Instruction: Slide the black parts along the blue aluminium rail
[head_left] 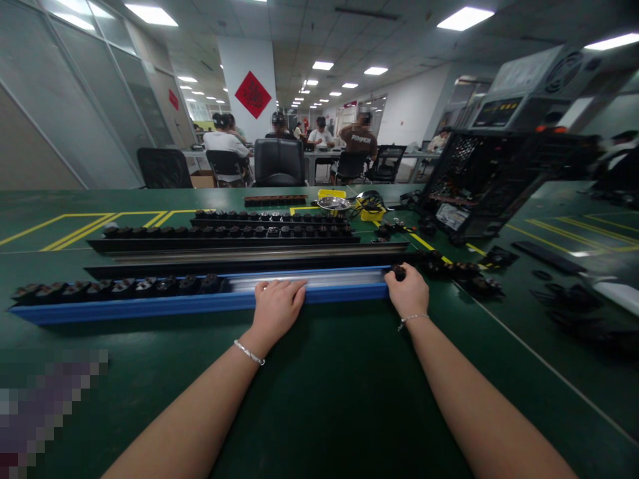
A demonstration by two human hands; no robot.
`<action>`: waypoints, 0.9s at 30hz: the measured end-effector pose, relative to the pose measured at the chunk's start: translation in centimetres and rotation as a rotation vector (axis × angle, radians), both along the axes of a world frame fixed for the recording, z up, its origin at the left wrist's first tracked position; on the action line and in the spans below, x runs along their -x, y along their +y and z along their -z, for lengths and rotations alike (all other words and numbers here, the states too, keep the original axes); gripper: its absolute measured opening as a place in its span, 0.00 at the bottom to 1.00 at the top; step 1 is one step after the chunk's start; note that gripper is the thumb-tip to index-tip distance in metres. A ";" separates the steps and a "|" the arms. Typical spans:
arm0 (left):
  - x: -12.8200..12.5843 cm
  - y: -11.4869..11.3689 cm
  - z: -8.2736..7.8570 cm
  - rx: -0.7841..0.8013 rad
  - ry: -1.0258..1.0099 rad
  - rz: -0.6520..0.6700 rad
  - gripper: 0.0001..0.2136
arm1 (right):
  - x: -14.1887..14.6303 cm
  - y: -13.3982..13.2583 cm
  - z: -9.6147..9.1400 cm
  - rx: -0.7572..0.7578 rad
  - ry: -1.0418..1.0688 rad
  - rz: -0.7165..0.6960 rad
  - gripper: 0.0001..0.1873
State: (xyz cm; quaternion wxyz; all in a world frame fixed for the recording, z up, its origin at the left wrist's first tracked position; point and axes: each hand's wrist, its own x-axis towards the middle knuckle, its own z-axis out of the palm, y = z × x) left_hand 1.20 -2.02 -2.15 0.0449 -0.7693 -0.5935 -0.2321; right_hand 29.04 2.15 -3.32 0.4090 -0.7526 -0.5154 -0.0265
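A long blue channel (164, 307) with a silvery inside lies across the green table in front of me. Several black socket modules (144, 286) sit in a row in its left half. My left hand (277, 303) grips the channel's near wall around the middle, with its fingers bent over into the bare stretch. At the right end, my right hand (410, 291) is closed around a small black socket module (399, 272); it is partly hidden by the fingers. I cannot tell whether this module touches the channel floor.
Black rails (224, 243) lie behind the channel, some with rows of modules. Farther back are a metal bowl (333, 203) and a yellow tray (370, 211) with cables. An opened computer case (464, 179) stands right, near loose black parts (476, 279). People sit at far tables.
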 end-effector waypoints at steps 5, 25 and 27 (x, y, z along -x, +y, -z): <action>0.0 0.0 0.0 0.002 -0.002 -0.009 0.18 | -0.2 0.1 0.1 -0.022 -0.006 0.005 0.18; 0.0 0.0 0.1 -0.015 -0.005 -0.002 0.18 | -1.4 -0.1 -0.7 0.007 0.016 0.019 0.09; 0.0 0.0 0.1 -0.016 -0.002 -0.004 0.18 | -2.0 0.0 -0.6 -0.008 0.014 0.043 0.10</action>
